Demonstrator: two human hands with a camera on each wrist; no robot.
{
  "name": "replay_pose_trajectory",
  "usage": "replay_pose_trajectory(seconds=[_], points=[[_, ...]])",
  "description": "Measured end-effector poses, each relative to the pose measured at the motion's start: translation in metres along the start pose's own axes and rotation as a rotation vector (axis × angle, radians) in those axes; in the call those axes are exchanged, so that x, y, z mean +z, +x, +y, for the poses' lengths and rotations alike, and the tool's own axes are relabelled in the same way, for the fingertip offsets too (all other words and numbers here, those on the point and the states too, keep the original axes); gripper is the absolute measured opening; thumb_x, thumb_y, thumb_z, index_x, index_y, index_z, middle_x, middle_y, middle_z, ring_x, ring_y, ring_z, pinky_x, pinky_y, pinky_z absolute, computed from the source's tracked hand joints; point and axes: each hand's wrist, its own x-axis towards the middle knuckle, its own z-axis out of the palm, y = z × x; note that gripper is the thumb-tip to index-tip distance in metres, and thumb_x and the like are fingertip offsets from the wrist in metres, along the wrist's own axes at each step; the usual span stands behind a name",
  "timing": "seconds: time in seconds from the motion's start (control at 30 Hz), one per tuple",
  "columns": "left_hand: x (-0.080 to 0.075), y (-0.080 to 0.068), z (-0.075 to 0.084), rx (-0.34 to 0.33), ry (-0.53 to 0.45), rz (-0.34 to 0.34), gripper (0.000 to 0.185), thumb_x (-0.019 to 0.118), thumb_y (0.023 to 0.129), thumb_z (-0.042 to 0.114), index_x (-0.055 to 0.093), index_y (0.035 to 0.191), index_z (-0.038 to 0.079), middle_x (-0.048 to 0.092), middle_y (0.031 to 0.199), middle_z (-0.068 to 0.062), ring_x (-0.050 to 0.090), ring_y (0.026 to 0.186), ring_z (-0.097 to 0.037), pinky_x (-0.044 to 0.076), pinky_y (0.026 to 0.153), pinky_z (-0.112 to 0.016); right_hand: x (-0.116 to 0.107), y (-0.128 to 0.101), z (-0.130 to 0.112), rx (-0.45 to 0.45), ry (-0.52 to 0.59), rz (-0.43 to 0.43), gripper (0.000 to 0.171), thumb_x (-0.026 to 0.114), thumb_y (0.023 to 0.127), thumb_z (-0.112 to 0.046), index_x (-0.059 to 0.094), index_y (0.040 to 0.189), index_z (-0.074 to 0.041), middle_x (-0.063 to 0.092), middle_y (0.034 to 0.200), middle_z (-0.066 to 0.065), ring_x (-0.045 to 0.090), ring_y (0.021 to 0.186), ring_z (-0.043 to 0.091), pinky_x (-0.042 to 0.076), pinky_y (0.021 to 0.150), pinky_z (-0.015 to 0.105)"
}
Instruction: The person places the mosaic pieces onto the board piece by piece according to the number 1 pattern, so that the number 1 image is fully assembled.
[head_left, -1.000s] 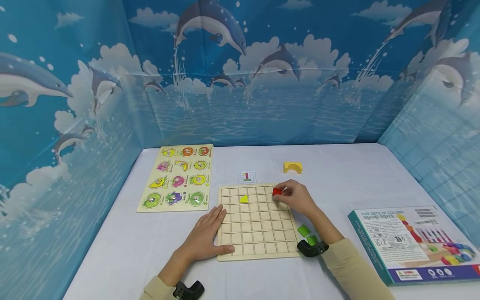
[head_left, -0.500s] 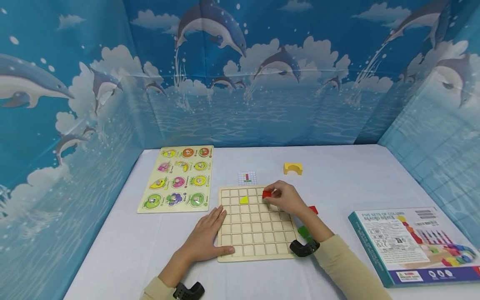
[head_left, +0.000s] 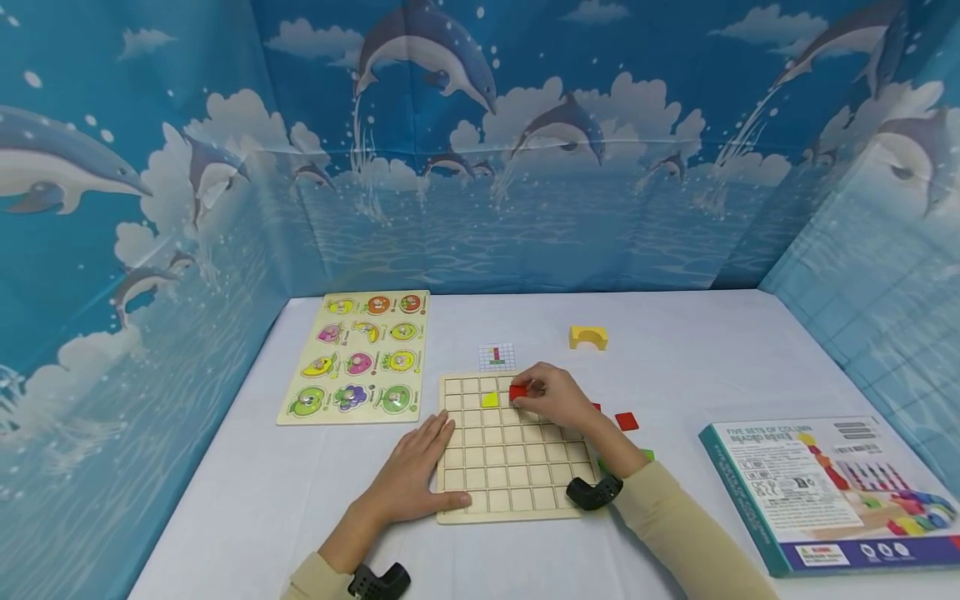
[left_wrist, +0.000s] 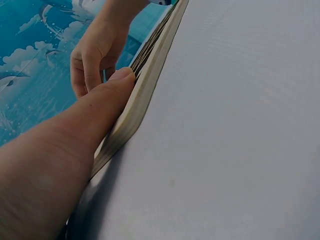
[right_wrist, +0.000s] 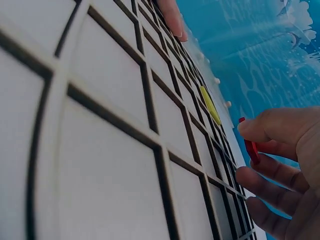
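A wooden grid board with square cells lies on the table. My left hand rests along its left edge, fingers straight and thumb on the near left corner. Between thumb and fingers, my right hand pinches a red square tile over the upper part of the board. In the right wrist view the same red tile is held on edge, apart from the grid. A yellow tile with one rounded corner sits in a cell just left of it. Behind the board lies a small printed pattern card.
Right of the board are a loose red tile and green tiles, partly hidden by the right forearm. A yellow arch block stands behind. A fruit puzzle board lies left, a boxed toy set right.
My right hand has carried the red tile leftward across the board, toward the yellow tile. Red tiles beside the board have come into view behind the arm. The left hand has stayed put.
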Motion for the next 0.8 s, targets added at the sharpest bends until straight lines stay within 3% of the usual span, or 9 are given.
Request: replay_pose_trajectory(seconds=[0.8], points=[[-0.001, 0.000, 0.003, -0.007, 0.015, -0.011, 0.105, 0.051, 0.073, 0.075, 0.018, 0.148, 0.009, 0.011, 0.154, -0.006, 0.008, 0.140, -0.021, 0.015, 0.108, -0.045, 0.014, 0.010, 0.002, 0.026, -0.069, -0.067, 0.020, 0.075, 0.077, -0.013, 0.071, 0.097, -0.012, 0.054, 0.089, -0.001, 0.045, 0.072, 0.015, 0.041, 0.061, 0.030]])
